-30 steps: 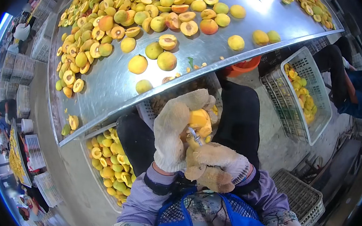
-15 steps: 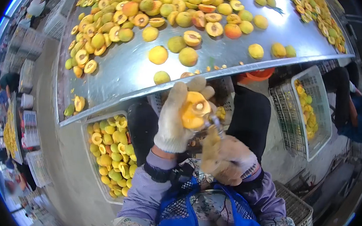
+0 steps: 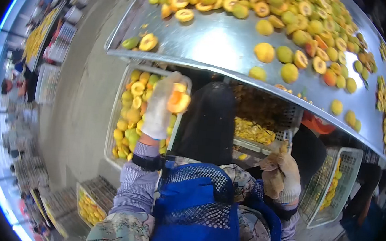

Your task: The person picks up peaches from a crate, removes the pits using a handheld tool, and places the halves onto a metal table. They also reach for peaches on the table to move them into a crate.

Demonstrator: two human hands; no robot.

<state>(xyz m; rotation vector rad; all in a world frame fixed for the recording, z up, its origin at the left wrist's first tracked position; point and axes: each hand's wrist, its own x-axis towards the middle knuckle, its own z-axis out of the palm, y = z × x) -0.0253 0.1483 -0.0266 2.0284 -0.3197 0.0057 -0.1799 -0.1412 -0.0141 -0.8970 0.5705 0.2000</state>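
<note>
My left hand (image 3: 158, 110), in a whitish work glove, is closed around a yellow peach half (image 3: 179, 102) with an orange hollow in its cut face. It hovers over a white plastic crate (image 3: 109, 134) filled with whole and halved peaches (image 3: 131, 115). My right hand (image 3: 283, 176), also gloved, is a fist beside my right knee. A slim metal tool (image 3: 287, 140) juts up from it, blurred, its tip hard to make out. Between my knees stands another crate (image 3: 264, 148) with yellow scraps and brown pits inside.
A metal table (image 3: 198, 59) across the front bears many peaches, whole and halved. A red-orange basin (image 3: 317, 124) is under its edge. At the right stands a crate (image 3: 355, 157) of yellow fruit near a person's leg. More crates (image 3: 91, 203) and people line the left side.
My left hand has swung left from over my lap to the peach crate, carrying the peach. My right hand has moved away from it, to the right. The view has turned left.
</note>
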